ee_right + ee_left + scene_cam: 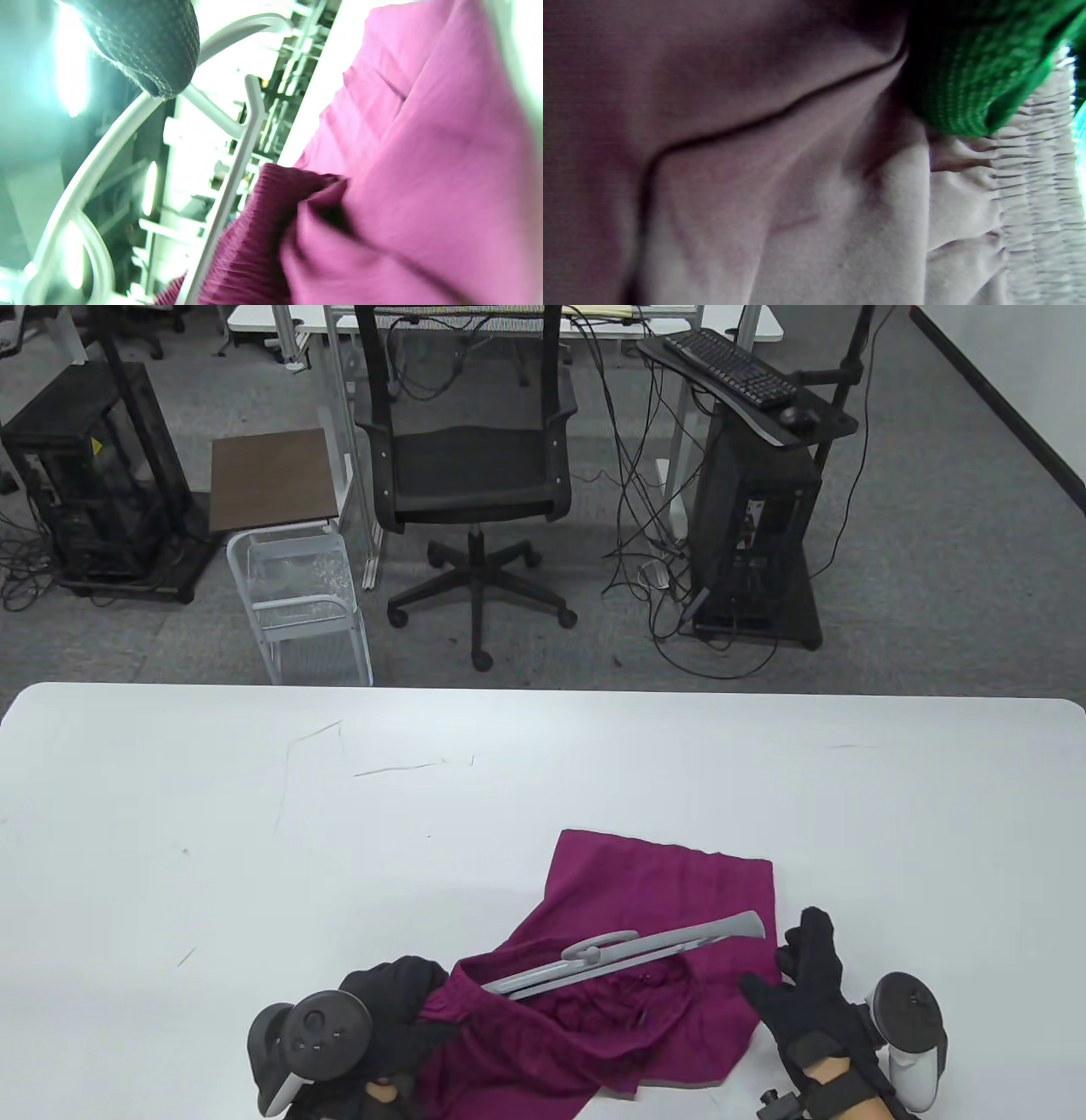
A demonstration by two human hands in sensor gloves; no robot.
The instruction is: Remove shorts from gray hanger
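Magenta shorts [653,891] lie crumpled on the white table [254,831] near its front edge. A gray hanger [628,954] lies slanted across them, its left end inside the waistband. My left hand [411,997] grips the waistband at the shorts' left end; the left wrist view is filled with close fabric [755,190] and a gloved finger [971,76]. My right hand [785,976] is open with fingers spread, beside the hanger's right end and at the shorts' right edge. The right wrist view shows a fingertip [148,51], the hanger [237,169] and the shorts [424,169].
Beyond the table's far edge stand an office chair [471,475], a small white cart [293,585] and two black equipment stands [755,517]. The shorts lie close to the front edge of the table.
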